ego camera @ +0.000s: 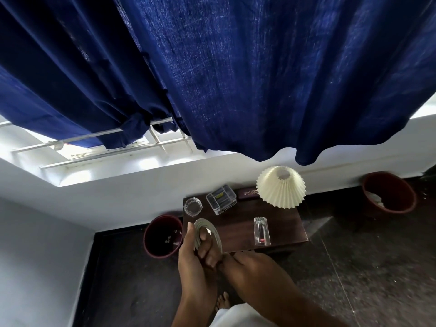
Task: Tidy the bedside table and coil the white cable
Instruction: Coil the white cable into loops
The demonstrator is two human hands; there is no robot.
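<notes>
1. Bedside table (278,223): dark wood veneer, smooth, rectangular top, standing against a white wall.

2. White cable (208,233): thin round cord wound into a flat oval coil of several loops, held upright over the table's 7 o'clock corner, above the edge.

3. Left hand (195,260): clamped on the coil's lower part, thumb through the loops, fingers curled round the strands.

4. Right hand (245,263): pressed against the left hand at the coil's base; its fingertips are hidden behind the left hand, so its grip on the cord cannot be told.

5. Tumbler (262,231): clear ribbed glass, tall, inverted, at 6 o'clock on the tabletop; a small red item sits inside at the rim.

6. Ashtray (193,206): clear faceted glass, squat, octagonal, at 10 o'clock.

7. Plastic box (221,199): transparent, rectangular, lidded, dark contents; at 11 o'clock, just beside the ashtray.

8. Case (247,192): dark maroon, long, gilt lettering; at 12 o'clock, partly behind the lampshade.

9. Lampshade (280,186): cream pleated cone, crisp folds, at 1 o'clock.

10. Two buckets: maroon plastic, round; one (162,236) left of the table, one (389,193) well to the right.

11. Curtain (236,79): deep blue woven cloth, hanging in folds above.
</notes>
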